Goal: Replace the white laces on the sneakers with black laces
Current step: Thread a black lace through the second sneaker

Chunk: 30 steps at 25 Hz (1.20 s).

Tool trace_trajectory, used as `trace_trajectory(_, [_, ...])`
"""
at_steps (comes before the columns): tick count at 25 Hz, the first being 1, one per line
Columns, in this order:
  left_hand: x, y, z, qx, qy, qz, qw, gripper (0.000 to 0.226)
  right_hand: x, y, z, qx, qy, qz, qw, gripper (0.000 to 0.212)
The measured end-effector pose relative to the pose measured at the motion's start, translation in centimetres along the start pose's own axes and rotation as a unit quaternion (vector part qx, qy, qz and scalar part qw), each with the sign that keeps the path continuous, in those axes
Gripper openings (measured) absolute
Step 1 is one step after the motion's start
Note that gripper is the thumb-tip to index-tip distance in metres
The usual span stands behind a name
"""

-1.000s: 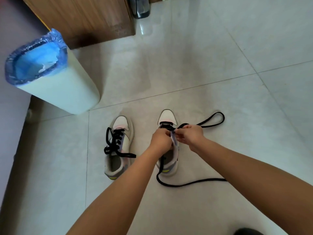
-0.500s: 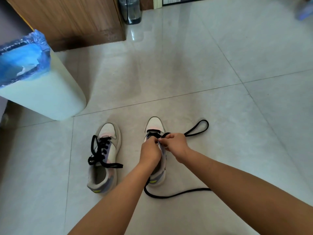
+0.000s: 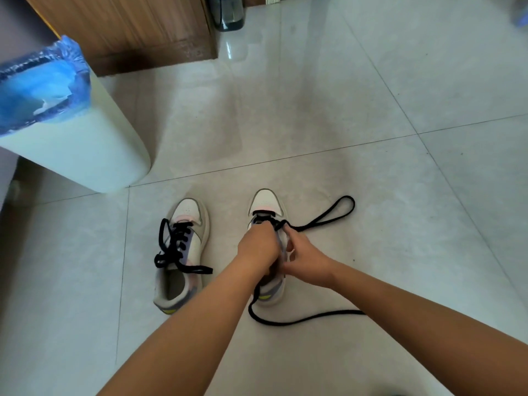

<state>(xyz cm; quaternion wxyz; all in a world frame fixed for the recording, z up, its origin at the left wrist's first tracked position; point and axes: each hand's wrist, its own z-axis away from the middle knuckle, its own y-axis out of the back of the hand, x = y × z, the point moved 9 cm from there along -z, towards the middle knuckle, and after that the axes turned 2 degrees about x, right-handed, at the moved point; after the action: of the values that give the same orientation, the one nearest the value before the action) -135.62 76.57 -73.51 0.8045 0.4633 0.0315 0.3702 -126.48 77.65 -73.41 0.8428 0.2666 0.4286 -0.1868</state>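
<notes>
Two white sneakers stand side by side on the tiled floor. The left sneaker [image 3: 183,252] is laced in black, its ends loose across the opening. Over the middle of the right sneaker [image 3: 267,201] both hands meet. My left hand [image 3: 257,247] grips the shoe's tongue area, fingers curled. My right hand [image 3: 303,258] pinches the black lace [image 3: 328,218] at the eyelets. One lace end loops out to the right by the toe; the other end trails behind the heel and off to the right. The eyelets under my hands are hidden.
A white bin [image 3: 71,132] with a blue liner stands at the left. A wooden cabinet [image 3: 128,30] and a small dark container [image 3: 228,12] stand at the back. Pale floor tiles [image 3: 371,110] spread to the right.
The view has shifted slightly. My right hand has slid a little back along the right sneaker toward the heel; both hands stay on the same shoe and lace.
</notes>
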Motion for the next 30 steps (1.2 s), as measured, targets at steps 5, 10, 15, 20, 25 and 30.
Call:
trace_trajectory(5, [1.5,0.5,1.0,-0.053,-0.066,-0.058,0.995,0.021,0.8,1.9,-0.1,0.196,-0.048,0.008,0.979,0.027])
trace_trajectory(10, [-0.2,0.7,5.9,-0.21,-0.143,0.009,0.967,0.013,2.2,4.2,1.1,0.26,-0.062,0.068,0.961,0.018])
trace_trajectory(15, [-8.8,-2.4,11.5,-0.314,-0.138,-0.28,0.896,0.023,2.8,5.0,0.9,0.268,-0.085,0.049,0.958,0.018])
trace_trajectory(20, [-12.0,-6.4,11.6,-0.155,-0.103,-0.351,0.918,0.061,3.5,4.5,0.2,0.228,-0.143,-0.022,0.963,0.026])
trace_trajectory(25, [-4.4,-1.5,9.9,-0.049,-0.194,-0.303,0.932,0.026,6.6,3.8,-0.1,0.173,-0.252,-0.345,0.888,0.025])
trace_trajectory(30, [4.3,1.8,4.3,0.093,-0.208,-0.152,0.962,0.026,7.8,5.2,-1.9,0.225,-0.269,-0.436,0.829,0.013])
